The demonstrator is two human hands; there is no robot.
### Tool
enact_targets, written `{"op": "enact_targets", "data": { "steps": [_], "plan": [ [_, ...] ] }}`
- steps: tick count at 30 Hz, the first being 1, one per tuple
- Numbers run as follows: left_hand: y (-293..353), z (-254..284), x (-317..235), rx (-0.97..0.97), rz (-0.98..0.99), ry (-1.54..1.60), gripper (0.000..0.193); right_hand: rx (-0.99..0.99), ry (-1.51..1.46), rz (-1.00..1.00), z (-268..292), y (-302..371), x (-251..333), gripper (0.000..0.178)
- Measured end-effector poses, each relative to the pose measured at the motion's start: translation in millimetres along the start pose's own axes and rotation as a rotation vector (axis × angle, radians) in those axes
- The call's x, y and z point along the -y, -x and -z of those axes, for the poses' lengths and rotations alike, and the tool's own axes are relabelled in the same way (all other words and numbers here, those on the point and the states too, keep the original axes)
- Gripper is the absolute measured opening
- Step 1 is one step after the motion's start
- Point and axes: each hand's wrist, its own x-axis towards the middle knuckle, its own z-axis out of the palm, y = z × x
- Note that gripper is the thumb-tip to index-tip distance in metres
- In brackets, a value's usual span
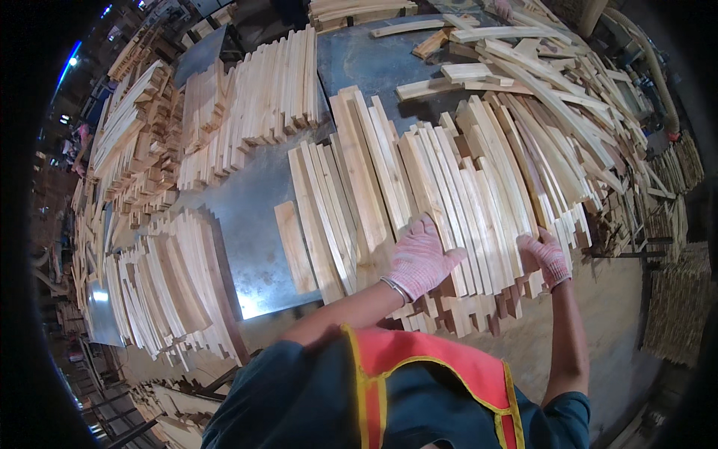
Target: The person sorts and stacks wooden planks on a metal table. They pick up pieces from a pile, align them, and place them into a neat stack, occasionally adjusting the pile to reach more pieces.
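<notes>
A row of pale wooden strips [486, 224] lies packed side by side before me, their near ends uneven and jutting past the table edge. My left hand [422, 260], in a pink and white knit glove, rests on the near part of the row, fingers extended and thumb apart. At the right part of the row, my right hand [550, 258] wears a matching glove. Its thumb and fingers are bent around the near end of a strip; the fingertips are partly hidden.
A metal tabletop [258, 217] shows left of the row. Stacked strips stand at the near left [161, 284] and far left [262, 93]. A loose heap of wood pieces [546, 71] covers the far right. Another person's gloved hand [502, 9] appears at the far edge.
</notes>
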Motion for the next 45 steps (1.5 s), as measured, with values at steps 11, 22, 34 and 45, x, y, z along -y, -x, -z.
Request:
{"op": "enact_targets", "data": {
  "steps": [11,22,34,45],
  "plan": [
    [-5.7,40.3,49.4,0.006,0.100,0.174,0.094,0.049,0.009,0.198,-98.6,-0.3,-5.6,0.065],
    [-7.2,47.6,139.1,-0.343,-0.011,0.839,0.088,-0.007,0.176,0.380,-168.1,3.6,75.3,0.063],
    [-179.5,344.2,411.9,-0.721,-0.073,1.032,0.070,0.314,0.188,0.517,-513.3,-267.2,344.7,0.062],
    [-281.1,341.2,582.7,-1.041,0.315,0.025,0.037,0.488,0.336,0.491,-638.3,-348.9,302.5,0.083]
  ]
}}
